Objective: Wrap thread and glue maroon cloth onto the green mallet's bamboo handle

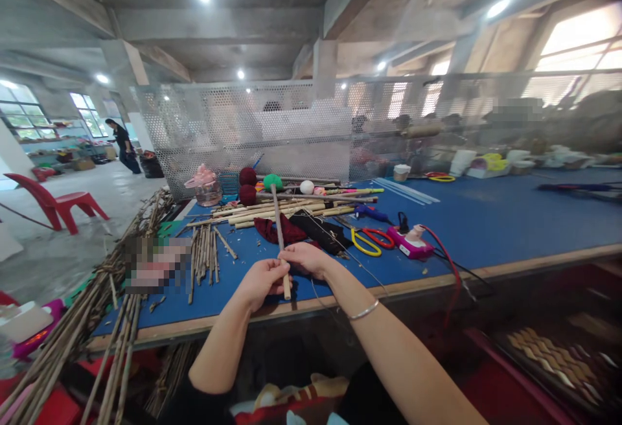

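Observation:
Both my hands grip one wooden stick [278, 221], tilted up and away from me over the front of the blue table. My left hand [265, 282] is closed round its lower part, with the cut end sticking out below. My right hand [306, 259] pinches it a little higher, wearing a bracelet on the wrist. At or just behind the stick's far end shows a green ball [273, 182]; whether it is fixed there I cannot tell. Dark red cloth [272, 230] and black cloth [321, 232] lie just beyond my hands.
Yellow-handled scissors [365, 243] and a purple power strip [411, 243] lie to the right, with a red cord. Short sticks [207, 250] lie left; long twig bundles [109, 282] hang over the left edge. Dark red balls [247, 195] sit behind. A person [124, 145] walks far left.

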A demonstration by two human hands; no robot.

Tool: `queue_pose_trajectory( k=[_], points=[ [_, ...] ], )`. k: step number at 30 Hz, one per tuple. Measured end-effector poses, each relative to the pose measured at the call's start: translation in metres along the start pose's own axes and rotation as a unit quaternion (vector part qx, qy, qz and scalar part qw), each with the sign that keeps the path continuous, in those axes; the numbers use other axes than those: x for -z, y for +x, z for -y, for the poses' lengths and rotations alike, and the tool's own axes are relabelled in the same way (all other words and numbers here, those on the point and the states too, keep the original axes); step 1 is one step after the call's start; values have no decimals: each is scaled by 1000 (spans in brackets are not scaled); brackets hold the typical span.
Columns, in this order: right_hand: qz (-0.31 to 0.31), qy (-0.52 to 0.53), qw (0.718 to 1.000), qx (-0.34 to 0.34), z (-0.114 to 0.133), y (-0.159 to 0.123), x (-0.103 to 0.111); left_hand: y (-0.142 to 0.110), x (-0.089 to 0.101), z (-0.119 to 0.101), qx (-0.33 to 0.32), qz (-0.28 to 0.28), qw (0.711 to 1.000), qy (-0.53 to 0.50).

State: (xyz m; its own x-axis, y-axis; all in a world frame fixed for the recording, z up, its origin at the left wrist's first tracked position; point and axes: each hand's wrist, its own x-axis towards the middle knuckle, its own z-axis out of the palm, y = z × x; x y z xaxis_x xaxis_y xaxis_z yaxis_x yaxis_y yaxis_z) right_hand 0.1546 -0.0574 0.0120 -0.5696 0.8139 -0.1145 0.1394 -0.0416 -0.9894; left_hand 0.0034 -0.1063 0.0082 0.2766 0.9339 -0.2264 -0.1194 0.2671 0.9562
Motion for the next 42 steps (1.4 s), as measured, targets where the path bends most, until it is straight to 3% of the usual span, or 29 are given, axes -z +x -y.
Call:
queue_pose_trajectory(
  k=[3,8,12,16,18,20,23,29,33,36,39,42],
  points=[
    [56,58,997,7,-3,-2,6,-4,3,0,-13,24,999,-27],
    [39,62,997,3,-2,2,6,-7,3,-3,-12,34,999,-11],
    [-9,28,999,-31,2,4,-1,-4,-4,-3,-7,-31,993,110],
    [-44,-1,998,-37,1,5,-3,0,-8,0,-70,-143,942,296],
    [-16,36,999,-23,-1,4,0,3,-11,2,-83,-150,941,290],
    [15,86,996,-11,-2,4,4,5,-16,5,-80,-127,961,231],
    [1,101,995,-13,-4,5,5,7,-22,6,-79,-99,973,193],
    [-96,-25,994,-38,-3,12,-6,2,-3,3,-122,-165,912,356],
    [-63,9,997,-48,-1,11,-4,2,3,3,-49,-71,979,187],
    [-20,37,998,-48,0,10,-2,1,-4,2,4,-9,998,68],
    [-46,9,998,-40,-2,11,-4,-2,-12,1,11,-31,995,92],
    [-78,-3,996,-36,-6,13,-7,-2,-17,2,-38,-118,965,231]
  ],
)
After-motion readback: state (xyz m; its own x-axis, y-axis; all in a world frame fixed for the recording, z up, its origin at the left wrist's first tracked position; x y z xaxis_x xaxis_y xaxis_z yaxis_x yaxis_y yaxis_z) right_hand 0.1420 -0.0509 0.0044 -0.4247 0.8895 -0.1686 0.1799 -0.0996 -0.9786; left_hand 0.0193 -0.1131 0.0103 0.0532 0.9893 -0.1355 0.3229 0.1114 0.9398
